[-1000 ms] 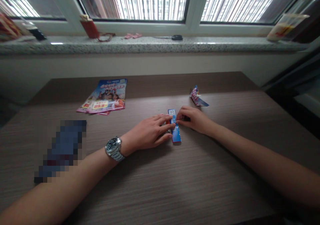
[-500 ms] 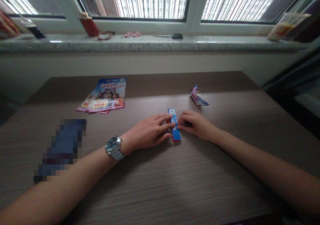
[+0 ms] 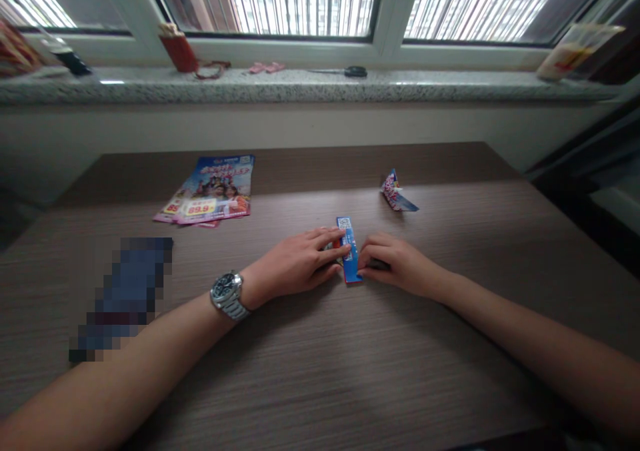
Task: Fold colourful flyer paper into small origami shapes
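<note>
A narrow folded paper leaflet (image 3: 351,269), blue with a printed code at its far end, lies on the table between my hands. My left hand (image 3: 305,259) rests flat with its fingers stretched over the leaflet's left part, pressing it down. A colourful strip shows partly under those fingers. At the leaflet's lower right edge, my right hand (image 3: 393,262) has its thumb and fingers closed in a pinch on the paper. Farther back stands a folded paper figure (image 3: 393,194) with pointed parts.
A stack of printed flyers (image 3: 217,191) lies at the back left of the wooden table (image 3: 320,371). A pixelated dark blue object (image 3: 127,291) is beside my left forearm. On the stone windowsill (image 3: 425,91) are a red box (image 3: 179,51) and a dark-handled tool (image 3: 355,71).
My right hand has slid down along the leaflet's right edge, toward me. The raised lower edge there now looks flatter. My left hand has stayed in place.
</note>
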`<action>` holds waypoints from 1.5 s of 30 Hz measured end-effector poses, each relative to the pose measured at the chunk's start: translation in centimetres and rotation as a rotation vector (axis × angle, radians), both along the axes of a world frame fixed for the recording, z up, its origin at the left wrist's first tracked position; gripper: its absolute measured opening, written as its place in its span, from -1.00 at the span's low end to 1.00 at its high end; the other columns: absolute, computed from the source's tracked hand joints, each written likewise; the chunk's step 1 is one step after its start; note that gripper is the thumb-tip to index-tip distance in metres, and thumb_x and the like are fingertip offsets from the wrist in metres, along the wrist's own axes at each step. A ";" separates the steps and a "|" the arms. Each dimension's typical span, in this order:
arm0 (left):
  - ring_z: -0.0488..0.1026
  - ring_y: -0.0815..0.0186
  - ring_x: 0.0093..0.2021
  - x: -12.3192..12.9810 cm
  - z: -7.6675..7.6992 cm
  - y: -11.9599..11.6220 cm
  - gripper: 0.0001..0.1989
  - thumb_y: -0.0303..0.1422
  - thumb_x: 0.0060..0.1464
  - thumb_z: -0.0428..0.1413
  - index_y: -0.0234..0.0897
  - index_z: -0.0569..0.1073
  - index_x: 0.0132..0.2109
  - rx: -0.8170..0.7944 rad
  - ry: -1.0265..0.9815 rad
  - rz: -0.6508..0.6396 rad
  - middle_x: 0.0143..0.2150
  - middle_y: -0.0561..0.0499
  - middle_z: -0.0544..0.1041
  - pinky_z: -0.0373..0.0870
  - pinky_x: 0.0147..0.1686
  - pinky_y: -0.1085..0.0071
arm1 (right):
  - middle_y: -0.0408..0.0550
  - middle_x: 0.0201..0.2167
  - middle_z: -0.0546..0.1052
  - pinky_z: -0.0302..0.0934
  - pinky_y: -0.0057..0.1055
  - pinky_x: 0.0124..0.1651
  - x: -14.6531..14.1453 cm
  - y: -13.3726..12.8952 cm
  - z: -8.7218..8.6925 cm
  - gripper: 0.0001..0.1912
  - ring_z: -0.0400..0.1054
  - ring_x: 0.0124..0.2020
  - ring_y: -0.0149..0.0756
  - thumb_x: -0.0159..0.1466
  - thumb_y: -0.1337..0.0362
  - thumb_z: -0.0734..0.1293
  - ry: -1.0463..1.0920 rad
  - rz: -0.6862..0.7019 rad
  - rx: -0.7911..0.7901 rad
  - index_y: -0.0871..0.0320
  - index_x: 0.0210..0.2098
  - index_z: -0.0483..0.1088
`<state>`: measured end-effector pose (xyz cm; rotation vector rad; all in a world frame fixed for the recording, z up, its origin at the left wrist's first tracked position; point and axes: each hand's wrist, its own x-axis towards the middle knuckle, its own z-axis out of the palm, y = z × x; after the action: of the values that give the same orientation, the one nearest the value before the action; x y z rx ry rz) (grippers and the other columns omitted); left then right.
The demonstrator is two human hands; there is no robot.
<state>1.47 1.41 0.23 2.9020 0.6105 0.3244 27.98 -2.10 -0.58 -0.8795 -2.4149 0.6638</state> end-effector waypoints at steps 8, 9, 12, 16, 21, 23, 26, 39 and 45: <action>0.27 0.03 0.37 -0.1 0.1 0.0 -0.58 -0.29 0.39 0.01 -0.22 0.37 0.32 -0.010 -0.018 -0.003 0.41 -0.22 0.27 0.26 0.35 0.01 | -0.04 -0.28 0.53 0.24 -0.30 -0.13 0.0 -1.3 0.1 -0.95 0.39 -0.20 -0.21 0.37 0.30 0.38 -0.014 0.008 -0.010 0.11 -0.25 0.47; 0.27 0.04 0.37 -0.1 0.1 0.0 -0.58 -0.29 0.38 0.01 -0.22 0.37 0.32 -0.010 -0.017 -0.004 0.41 -0.22 0.27 0.26 0.35 0.01 | -0.04 -0.28 0.53 0.25 -0.31 -0.13 0.1 -1.3 0.0 -0.96 0.40 -0.19 -0.21 0.37 0.30 0.38 -0.002 0.006 -0.022 0.11 -0.25 0.47; 0.28 0.05 0.37 -0.1 0.1 0.0 -0.58 -0.29 0.38 0.01 -0.21 0.36 0.32 -0.005 -0.002 -0.001 0.41 -0.21 0.26 0.25 0.35 0.02 | -0.05 -0.27 0.52 0.27 -0.35 -0.14 0.3 -1.1 0.0 -0.96 0.40 -0.20 -0.25 0.38 0.29 0.37 0.047 -0.006 -0.092 0.11 -0.23 0.46; 0.28 0.06 0.37 0.0 0.2 0.0 -0.57 -0.29 0.39 0.01 -0.19 0.35 0.33 0.001 0.000 -0.003 0.42 -0.18 0.26 0.25 0.35 0.03 | -0.07 -0.29 0.46 0.24 -0.39 -0.24 0.3 -0.3 -0.2 -0.94 0.35 -0.29 -0.30 0.39 0.29 0.36 0.072 -0.113 -0.088 0.13 -0.24 0.44; 0.28 0.04 0.37 0.0 0.2 -0.1 -0.57 -0.28 0.39 0.01 -0.20 0.36 0.33 0.003 0.007 0.000 0.41 -0.21 0.27 0.26 0.34 0.01 | -0.08 -0.34 0.43 0.22 -0.36 -0.21 -0.2 0.8 -0.3 -0.91 0.33 -0.28 -0.27 0.38 0.30 0.36 0.046 -0.200 -0.023 0.14 -0.28 0.43; 0.29 0.03 0.36 0.0 0.3 -0.1 -0.57 -0.29 0.39 0.01 -0.20 0.36 0.33 -0.001 0.008 0.001 0.41 -0.22 0.27 0.26 0.34 0.01 | -0.07 -0.34 0.43 0.22 -0.37 -0.23 -0.4 1.1 -0.2 -0.91 0.33 -0.29 -0.28 0.39 0.31 0.35 0.032 -0.220 -0.026 0.15 -0.27 0.44; 0.29 0.03 0.36 0.0 0.3 -0.1 -0.57 -0.30 0.38 0.02 -0.19 0.37 0.33 -0.011 0.000 0.001 0.41 -0.22 0.27 0.27 0.34 0.01 | -0.07 -0.32 0.43 0.22 -0.36 -0.23 -0.6 1.2 -0.3 -0.94 0.33 -0.28 -0.27 0.38 0.32 0.36 0.015 -0.225 -0.009 0.14 -0.26 0.44; 0.28 0.03 0.37 0.0 0.1 -0.1 -0.58 -0.29 0.38 0.03 -0.19 0.37 0.32 -0.028 -0.035 -0.003 0.41 -0.20 0.26 0.27 0.34 0.00 | -0.02 -0.24 0.49 0.25 -0.28 -0.10 -0.3 0.0 -0.2 -0.96 0.35 -0.17 -0.19 0.35 0.31 0.39 -0.026 -0.151 0.011 0.11 -0.26 0.46; 0.26 0.04 0.38 -0.1 -0.1 0.0 -0.57 -0.28 0.38 0.02 -0.19 0.36 0.33 -0.029 -0.027 -0.002 0.42 -0.20 0.25 0.25 0.35 0.00 | -0.01 -0.23 0.50 0.25 -0.27 -0.09 -0.2 -1.2 0.0 -0.98 0.36 -0.15 -0.18 0.35 0.31 0.40 -0.030 -0.120 0.006 0.10 -0.25 0.48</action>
<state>1.42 1.39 0.16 2.8661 0.6023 0.3504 27.73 -3.29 -0.61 -1.0299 -2.3676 0.6020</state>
